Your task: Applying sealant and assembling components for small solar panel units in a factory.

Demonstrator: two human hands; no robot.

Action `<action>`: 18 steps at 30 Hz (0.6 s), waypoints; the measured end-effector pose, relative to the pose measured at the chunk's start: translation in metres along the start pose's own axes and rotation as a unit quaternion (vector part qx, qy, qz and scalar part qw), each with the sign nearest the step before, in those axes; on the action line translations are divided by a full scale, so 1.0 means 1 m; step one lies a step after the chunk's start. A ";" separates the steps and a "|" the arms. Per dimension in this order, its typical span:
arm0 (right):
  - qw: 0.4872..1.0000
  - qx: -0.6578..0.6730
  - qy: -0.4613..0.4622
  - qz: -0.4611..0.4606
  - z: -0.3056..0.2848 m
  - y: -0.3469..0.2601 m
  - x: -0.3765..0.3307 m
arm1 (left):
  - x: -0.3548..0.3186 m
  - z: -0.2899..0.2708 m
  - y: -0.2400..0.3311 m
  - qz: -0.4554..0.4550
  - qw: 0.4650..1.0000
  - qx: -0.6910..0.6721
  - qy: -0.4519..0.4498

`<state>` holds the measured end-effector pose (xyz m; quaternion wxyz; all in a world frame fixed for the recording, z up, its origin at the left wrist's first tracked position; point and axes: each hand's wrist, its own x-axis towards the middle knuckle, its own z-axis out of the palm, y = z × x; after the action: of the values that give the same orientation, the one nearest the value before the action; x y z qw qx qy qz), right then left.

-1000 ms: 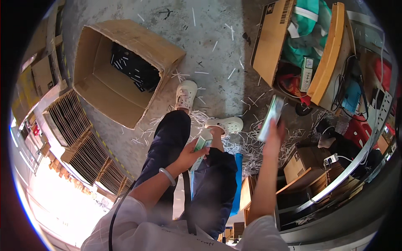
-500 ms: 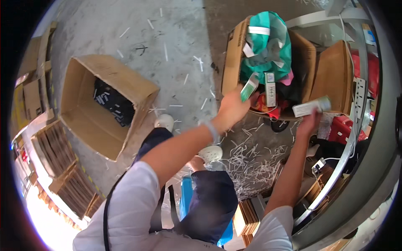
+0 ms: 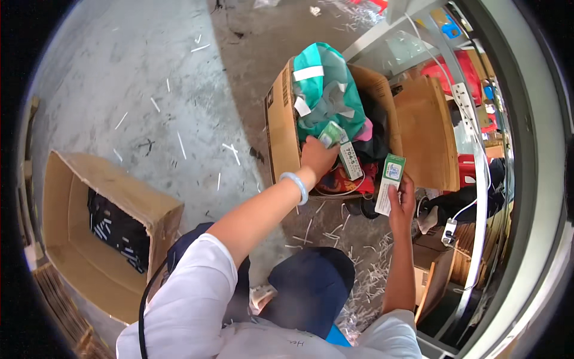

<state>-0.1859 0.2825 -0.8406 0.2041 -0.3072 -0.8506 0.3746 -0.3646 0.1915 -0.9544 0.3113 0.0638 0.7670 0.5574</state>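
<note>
The left hand (image 3: pixel 317 157) pinches a half-hidden green packet (image 3: pixel 330 133) inside the cardboard box (image 3: pixel 281 128); the right hand (image 3: pixel 402 200) grips another packet (image 3: pixel 389 182).

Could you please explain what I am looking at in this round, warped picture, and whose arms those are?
The picture comes from a wide fisheye camera worn on a person's head, looking down, so straight edges bend. The arms rising from the lower edge are the wearer's own. The left hand reaches into an open brown cardboard box stuffed with teal cloth and grips a small green packet. The right hand holds up a flat green-and-white packet beside that box. On the grey concrete floor, strewn with white paper shreds, stands a second open cardboard box at lower left.
</note>
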 end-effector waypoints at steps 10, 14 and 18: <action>0.964 0.205 0.155 -0.061 0.057 -0.027 0.003 | -0.077 -0.013 0.053 0.232 0.948 -0.205 -0.070; 0.895 0.209 0.307 -0.245 0.057 -0.087 -0.024 | -0.077 -0.042 0.057 0.259 0.938 -0.229 -0.001; 0.966 -0.117 0.174 -0.150 0.075 -0.035 -0.036 | -0.067 -0.074 0.054 0.194 0.940 -0.244 -0.139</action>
<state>-0.2164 0.2013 -0.8658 0.3660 -0.2586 -0.8760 0.1787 -0.3658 0.1213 -0.8652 0.3065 0.2103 0.5298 0.7623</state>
